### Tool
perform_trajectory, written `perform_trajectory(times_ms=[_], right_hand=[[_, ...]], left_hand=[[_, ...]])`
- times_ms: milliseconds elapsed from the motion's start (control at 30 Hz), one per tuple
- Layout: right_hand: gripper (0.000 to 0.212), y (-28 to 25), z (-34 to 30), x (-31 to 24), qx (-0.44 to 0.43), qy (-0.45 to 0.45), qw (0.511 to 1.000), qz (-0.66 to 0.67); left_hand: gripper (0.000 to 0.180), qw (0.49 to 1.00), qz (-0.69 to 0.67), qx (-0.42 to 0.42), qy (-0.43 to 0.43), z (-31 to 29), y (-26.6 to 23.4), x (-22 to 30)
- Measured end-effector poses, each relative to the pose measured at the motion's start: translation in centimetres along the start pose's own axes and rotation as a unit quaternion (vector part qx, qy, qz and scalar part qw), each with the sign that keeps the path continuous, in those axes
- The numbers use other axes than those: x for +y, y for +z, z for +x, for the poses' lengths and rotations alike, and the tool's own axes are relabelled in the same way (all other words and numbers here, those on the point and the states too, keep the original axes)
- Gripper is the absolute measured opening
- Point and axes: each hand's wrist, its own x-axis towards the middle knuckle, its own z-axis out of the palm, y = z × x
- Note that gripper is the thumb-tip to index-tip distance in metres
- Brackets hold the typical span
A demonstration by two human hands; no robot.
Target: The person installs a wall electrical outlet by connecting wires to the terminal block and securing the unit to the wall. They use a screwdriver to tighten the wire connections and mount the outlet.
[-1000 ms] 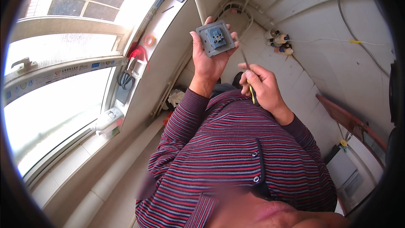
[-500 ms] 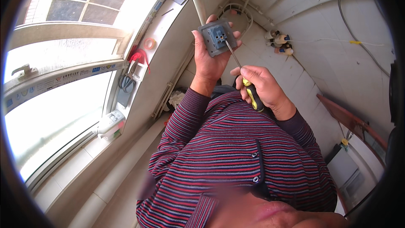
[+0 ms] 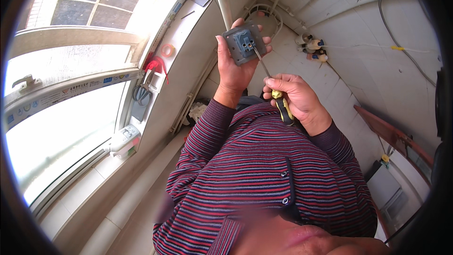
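My left hand (image 3: 233, 73) holds up a square grey wall switch plate (image 3: 234, 57), its back facing me, with the fingers behind it and the thumb along its left edge. A blue terminal block with small round holes stands out from the middle of the plate. In my right hand (image 3: 299, 95) is a screwdriver (image 3: 282, 107) with a yellow and black handle, pinched between thumb and fingers. Its metal shaft slants up to the left, and the tip meets the right side of the blue block. Whether the tip sits in a screw is too small to tell.
On the windowsill at left lie a roll of tape (image 3: 167, 50), scissors (image 3: 142, 92), something red (image 3: 155, 64) and a white bottle (image 3: 124, 140). Pipe valves (image 3: 313, 45) stick out from the right wall. A brown board (image 3: 394, 132) leans at far right.
The fingers of my right hand have shifted on the screwdriver, and its handle has turned slightly. The switch plate has barely moved.
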Motion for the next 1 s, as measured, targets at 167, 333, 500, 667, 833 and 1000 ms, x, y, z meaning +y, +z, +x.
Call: perform_trajectory(times_ms=[167, 333, 500, 667, 833, 1000], right_hand=[[0.024, -0.7, 0.2, -0.1, -0.055, 0.003, 0.998, 0.025], [0.025, -0.5, -0.1, -0.5, -0.04, -0.02, 0.999, 0.003], [0.023, -0.5, -0.5, -1.0, -0.032, -0.028, 0.999, -0.016], [0.022, -0.9, -1.0, -1.4, -0.054, 0.002, 0.998, 0.022], [0.022, -1.3, -2.9, -2.8, -0.052, 0.028, 0.998, 0.016], [0.025, -2.4, -4.1, -3.0, -0.082, 0.073, 0.994, 0.024]], left_hand=[[0.071, 1.0, 0.014, -0.003, 0.005, 0.1, 0.7, -0.1], [0.071, 1.0, 0.018, -0.009, 0.003, 0.3, 1.2, -0.2], [0.07, 1.0, 0.021, -0.012, 0.003, 0.6, 1.2, -0.6], [0.062, 1.0, 0.024, -0.011, 0.007, 0.8, 1.2, -0.8], [0.055, 0.997, -0.022, 0.047, -0.064, 1.0, 2.4, -2.0], [0.047, 0.993, -0.057, 0.087, -0.06, 1.9, 3.0, -2.0]])
